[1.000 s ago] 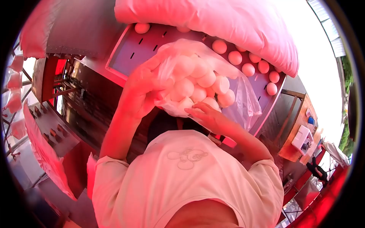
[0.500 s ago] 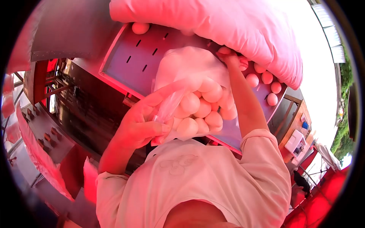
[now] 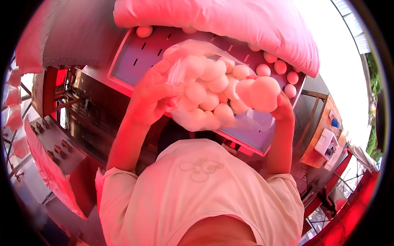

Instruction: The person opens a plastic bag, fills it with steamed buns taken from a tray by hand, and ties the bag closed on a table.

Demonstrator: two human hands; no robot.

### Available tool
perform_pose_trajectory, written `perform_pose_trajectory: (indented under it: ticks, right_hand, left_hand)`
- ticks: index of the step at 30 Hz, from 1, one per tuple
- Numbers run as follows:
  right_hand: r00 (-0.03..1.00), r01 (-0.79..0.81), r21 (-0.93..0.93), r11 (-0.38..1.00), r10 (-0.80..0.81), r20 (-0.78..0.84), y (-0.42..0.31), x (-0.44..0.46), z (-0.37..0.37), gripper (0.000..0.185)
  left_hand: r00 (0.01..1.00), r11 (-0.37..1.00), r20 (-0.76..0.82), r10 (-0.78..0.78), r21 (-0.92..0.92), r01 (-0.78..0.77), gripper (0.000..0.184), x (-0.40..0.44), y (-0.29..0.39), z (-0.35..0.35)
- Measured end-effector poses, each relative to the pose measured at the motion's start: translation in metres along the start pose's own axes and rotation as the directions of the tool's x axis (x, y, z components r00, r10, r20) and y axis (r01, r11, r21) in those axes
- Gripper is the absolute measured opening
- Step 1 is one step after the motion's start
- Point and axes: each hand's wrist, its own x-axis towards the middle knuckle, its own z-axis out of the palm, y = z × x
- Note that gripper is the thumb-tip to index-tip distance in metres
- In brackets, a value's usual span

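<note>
My left hand (image 3: 151,96) grips the edge of a clear plastic bag (image 3: 176,69), fingers closed on the film. Many pale eggs (image 3: 217,83) lie heaped inside the bag, whose mouth is spread upward. At the bag's right side, my right hand (image 3: 284,108) is wrapped around a few eggs (image 3: 266,94), which hide most of its fingers. Under the bag is a shallow slotted tray (image 3: 130,71). Several loose eggs (image 3: 280,67) sit at the tray's right end, beside the edge of a thick quilt (image 3: 221,18).
One egg (image 3: 144,31) rests at the tray's far left corner, and another pokes out below the quilt. A wooden table (image 3: 314,143) with a white box (image 3: 326,143) and a blue cup (image 3: 335,122) stands at the right. Red light tints everything.
My right hand has come back from the quilt's edge to the bag, bringing eggs with it. The bag's mouth is now wider, and my left hand has moved up slightly.
</note>
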Motion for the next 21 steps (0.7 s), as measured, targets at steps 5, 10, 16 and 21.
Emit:
perform_pose_trajectory:
  ticks: [5,10,16,21]
  right_hand:
    - [0.890,-0.125,-0.931,-0.343,-0.454,0.047,0.151,0.048,0.105,0.059]
    - [0.897,0.008,-0.492,0.871,-0.224,-0.381,0.028,0.010,0.049,0.033]
    - [0.368,-0.731,-0.634,0.254,-0.635,-0.679,0.079,0.049,-0.223,0.065]
    - [0.278,-0.856,-0.440,0.272,-0.475,-0.835,0.109,0.093,-0.244,0.082]
  left_hand:
    - [0.999,0.998,-0.046,0.000,0.056,0.002,0.066,-0.002,0.002,0.028]
    - [0.996,0.997,-0.076,0.043,0.075,-0.037,0.072,-0.006,0.012,0.003]
    - [0.994,0.998,-0.109,-0.002,0.062,0.009,0.081,0.004,0.017,0.004]
    - [0.987,0.990,-0.157,-0.033,0.131,0.054,0.086,0.022,0.023,0.013]
